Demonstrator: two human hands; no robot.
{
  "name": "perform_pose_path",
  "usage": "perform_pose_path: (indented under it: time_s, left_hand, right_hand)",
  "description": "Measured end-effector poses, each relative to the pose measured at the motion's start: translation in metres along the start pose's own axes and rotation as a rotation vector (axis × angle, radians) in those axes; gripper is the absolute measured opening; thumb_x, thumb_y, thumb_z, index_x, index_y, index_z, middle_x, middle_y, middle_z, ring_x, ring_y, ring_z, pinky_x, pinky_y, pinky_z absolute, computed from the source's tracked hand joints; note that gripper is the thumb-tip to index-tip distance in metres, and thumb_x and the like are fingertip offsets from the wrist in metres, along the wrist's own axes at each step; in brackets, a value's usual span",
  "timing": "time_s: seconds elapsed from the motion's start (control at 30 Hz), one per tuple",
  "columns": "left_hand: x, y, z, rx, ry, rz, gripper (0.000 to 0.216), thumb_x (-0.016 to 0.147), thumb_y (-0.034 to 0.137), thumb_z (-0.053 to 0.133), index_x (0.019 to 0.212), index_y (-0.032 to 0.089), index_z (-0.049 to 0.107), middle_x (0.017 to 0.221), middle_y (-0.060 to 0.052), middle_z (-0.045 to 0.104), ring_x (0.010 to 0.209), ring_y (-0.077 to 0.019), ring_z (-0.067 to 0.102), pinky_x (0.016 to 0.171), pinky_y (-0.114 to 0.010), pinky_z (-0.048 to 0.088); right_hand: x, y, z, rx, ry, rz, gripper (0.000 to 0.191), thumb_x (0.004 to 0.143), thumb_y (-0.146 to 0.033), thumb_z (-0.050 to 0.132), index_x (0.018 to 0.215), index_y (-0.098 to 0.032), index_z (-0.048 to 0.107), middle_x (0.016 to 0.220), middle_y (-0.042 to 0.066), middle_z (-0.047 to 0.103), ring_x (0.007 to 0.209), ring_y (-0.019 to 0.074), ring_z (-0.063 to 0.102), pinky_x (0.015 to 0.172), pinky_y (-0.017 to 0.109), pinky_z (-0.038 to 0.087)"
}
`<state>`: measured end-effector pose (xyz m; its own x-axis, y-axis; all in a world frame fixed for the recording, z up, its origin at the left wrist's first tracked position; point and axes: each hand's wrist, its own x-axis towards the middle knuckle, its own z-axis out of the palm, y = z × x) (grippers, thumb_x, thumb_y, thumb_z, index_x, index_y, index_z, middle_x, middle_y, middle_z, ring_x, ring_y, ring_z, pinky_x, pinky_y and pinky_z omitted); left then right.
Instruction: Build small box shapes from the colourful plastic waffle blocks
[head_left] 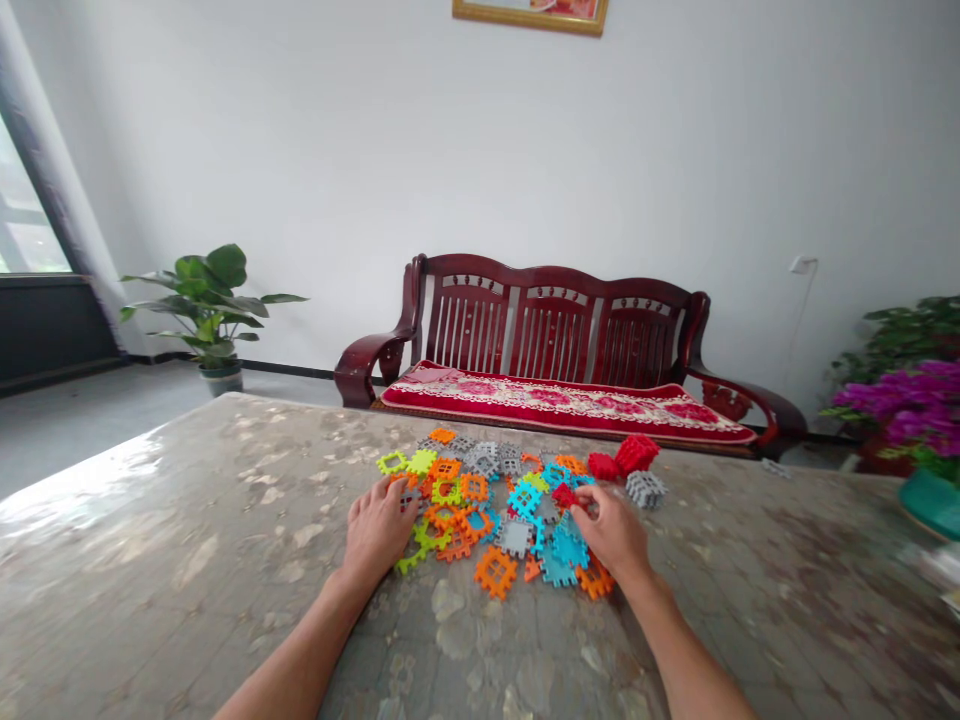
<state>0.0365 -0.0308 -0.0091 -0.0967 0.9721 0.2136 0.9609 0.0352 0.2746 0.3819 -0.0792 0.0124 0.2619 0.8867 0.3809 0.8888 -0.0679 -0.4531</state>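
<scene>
A heap of flat interlocking plastic tiles (491,505) in orange, blue, green, grey and red lies on the marbled table (187,560). My left hand (379,530) rests at the heap's left edge, fingers curled over a grey tile. My right hand (611,530) sits on the right side and pinches a small red tile (564,494) between thumb and fingers. Behind it stand two built red cubes (626,458) and a grey cube (645,488).
A dark wooden bench (555,330) with a red cushion stands behind the table. A potted green plant (210,310) is at the back left, purple flowers (907,400) and a teal pot (930,500) at the right edge.
</scene>
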Motion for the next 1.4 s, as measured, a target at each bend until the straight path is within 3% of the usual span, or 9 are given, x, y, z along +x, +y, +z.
perform_pose_path:
  time_s: [0.53, 0.87, 1.4]
  left_hand:
    - [0.001, -0.001, 0.001, 0.023, -0.009, 0.009, 0.047, 0.091, 0.041, 0.039, 0.132, 0.024, 0.055, 0.142, -0.009, 0.052, 0.125, -0.0275, 0.051, 0.106, -0.041, 0.034]
    - [0.0, 0.0, 0.0, 0.022, 0.007, 0.008, 0.045, 0.092, 0.04, 0.041, 0.131, 0.023, 0.056, 0.141, -0.01, 0.053, 0.124, -0.0272, 0.052, 0.106, -0.042, 0.035]
    - [0.0, 0.0, 0.0, 0.012, -0.015, 0.006, 0.046, 0.092, 0.04, 0.04, 0.131, 0.023, 0.056, 0.142, -0.01, 0.052, 0.125, -0.0273, 0.051, 0.107, -0.042, 0.034]
  right_hand:
    - [-0.003, 0.004, 0.007, 0.012, 0.001, 0.032, 0.024, 0.08, -0.027, 0.051, 0.095, -0.026, 0.07, 0.094, 0.001, 0.074, 0.087, 0.0183, 0.066, 0.073, 0.027, 0.045]
    - [0.0, 0.013, 0.014, 0.189, 0.219, -0.064, 0.027, 0.078, -0.031, 0.047, 0.089, -0.022, 0.069, 0.09, 0.006, 0.072, 0.075, 0.0182, 0.064, 0.073, 0.03, 0.047]
    - [0.007, 0.034, 0.01, 0.379, 0.266, 0.214, 0.038, 0.071, -0.048, 0.052, 0.09, -0.02, 0.07, 0.089, 0.008, 0.074, 0.071, 0.0216, 0.064, 0.072, 0.033, 0.047]
